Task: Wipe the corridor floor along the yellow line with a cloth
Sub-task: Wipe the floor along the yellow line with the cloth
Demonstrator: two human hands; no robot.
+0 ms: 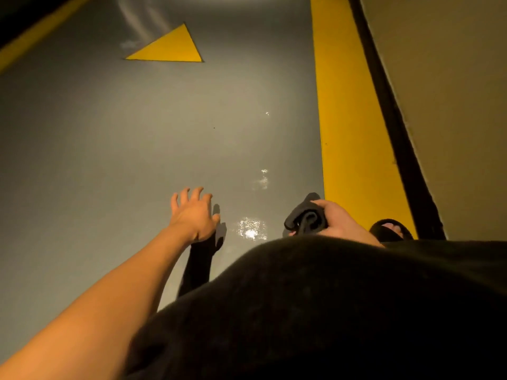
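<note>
Two bare hands appear over a grey corridor floor (pixel 137 133), seen from a head-worn camera looking steeply down. The left hand (pixel 193 215), at about 7 o'clock from the middle of the view, is held out above the floor with its fingers (pixel 183 193) spread and slightly bent, grasping nothing; its shadow falls just beside it on the floor. The right hand (pixel 336 219), at about 5 o'clock, has its fingers curled round a bunched dark cloth (pixel 306 216), which sticks out of the fist toward 9 o'clock. The cloth lies near the inner edge of the broad yellow line (pixel 348 119); whether it touches the floor cannot be told. That line runs from 12 o'clock down to 5 o'clock along the right side of the floor, bordered on its outer edge by a dark skirting strip (pixel 395 127) at the foot of a beige wall (pixel 452 91). A yellow triangle (pixel 172 48) is painted on the floor at 11 o'clock, and a second yellow band (pixel 41 31) crosses the corner at 10 o'clock. Bright wet-looking glints (pixel 249 229) show on the floor between the two hands. A foot in a dark sandal (pixel 391 229) rests just beside the right hand, on the yellow line. The person's dark clothing (pixel 329 311) fills the view at 6 o'clock.
</note>
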